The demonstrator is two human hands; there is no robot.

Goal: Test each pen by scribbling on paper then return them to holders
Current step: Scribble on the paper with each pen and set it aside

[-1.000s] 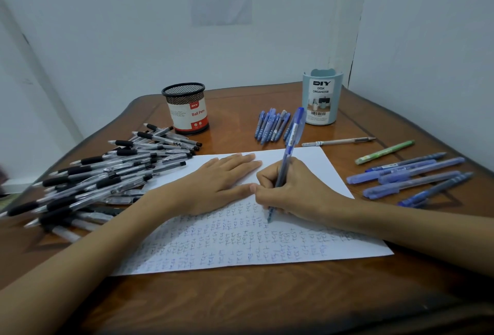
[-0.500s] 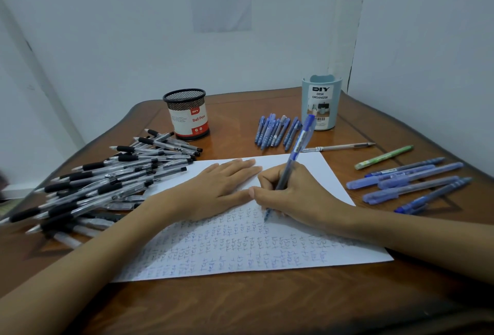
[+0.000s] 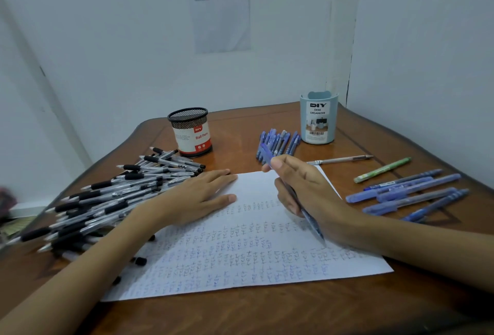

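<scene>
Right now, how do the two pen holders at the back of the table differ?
The mesh holder is black wire with a red-and-white label; the blue organizer is solid pale plastic. The mesh holder stands left, beside the black-grip pens; the blue organizer stands right, beside the blue pens. Both stand upright on the table, with no pens sticking out.

Glossy wooden table [image 3: 267,316], matt paper sheet [image 3: 256,182], black mesh holder [image 3: 188,116].

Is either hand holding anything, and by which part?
The right hand grips a blue pen mid-barrel, both ends sticking out. The left hand lies flat on the paper, holding nothing.
</scene>
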